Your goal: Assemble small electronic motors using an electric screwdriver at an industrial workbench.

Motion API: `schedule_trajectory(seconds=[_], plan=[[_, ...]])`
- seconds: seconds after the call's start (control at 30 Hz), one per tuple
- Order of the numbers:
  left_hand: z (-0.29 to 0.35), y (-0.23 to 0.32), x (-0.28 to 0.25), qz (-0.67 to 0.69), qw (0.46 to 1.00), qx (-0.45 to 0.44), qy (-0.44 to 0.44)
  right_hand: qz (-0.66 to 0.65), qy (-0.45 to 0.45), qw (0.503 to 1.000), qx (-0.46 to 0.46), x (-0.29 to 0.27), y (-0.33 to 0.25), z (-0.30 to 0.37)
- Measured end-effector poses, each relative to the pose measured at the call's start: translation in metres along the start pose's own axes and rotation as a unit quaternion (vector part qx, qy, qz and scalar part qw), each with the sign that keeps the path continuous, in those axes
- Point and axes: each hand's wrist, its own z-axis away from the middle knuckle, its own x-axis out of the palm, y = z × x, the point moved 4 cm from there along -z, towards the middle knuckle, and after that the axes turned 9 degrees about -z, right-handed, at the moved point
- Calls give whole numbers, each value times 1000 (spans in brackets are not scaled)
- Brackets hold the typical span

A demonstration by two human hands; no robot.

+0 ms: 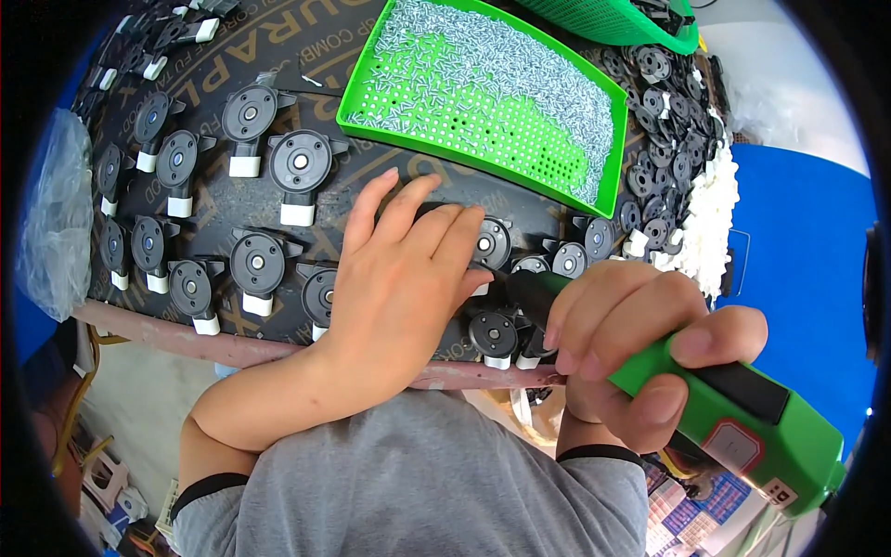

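Note:
My right hand (640,334) is wrapped round a green cordless screwdriver (742,418). Its black nose (536,292) points left, toward the black parts; the tip is hard to make out. My left hand (399,265) rests over the table with fingers stretched out and apart. Its index finger and thumb are beside a round black plastic part (490,243), and the palm partly covers another such part (318,295). More of these discs with white end caps stand in rows to the left, such as one black part (257,263). Whether the left fingertips press on anything is hidden.
A green perforated tray (483,153) of small silver screws lies beyond my hands. Black discs (654,167) and white caps (710,213) are heaped at right, below a green basket (631,23). Clear plastic bags (56,213) hang at the left. The table's front edge (204,345) is near my body.

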Motion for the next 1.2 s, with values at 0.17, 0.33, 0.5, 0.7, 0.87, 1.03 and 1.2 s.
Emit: schedule_trajectory(seconds=[0.17,0.33,0.5,0.7,0.87,1.03,1.2], plan=[[0,0,0,3,1000,1,8,24,-12,1000,-13,2,-2,0],[-1,0,1,7,1000,5,12,14,-7,1000,-26,-1,-7,0],[0,0,-2,-7,1000,0,30,-3,-32,999,-44,-5,-7,0],[1,2,-9,34,994,55,83,-52,57,995,-58,-8,-17,2],[1,3,-12,29,992,54,115,-39,42,996,-71,-9,-19,3],[2,1,-11,62,990,60,115,-70,20,989,-132,-9,-26,3],[-1,5,-12,113,988,41,100,-61,44,982,-171,-2,-26,9]])
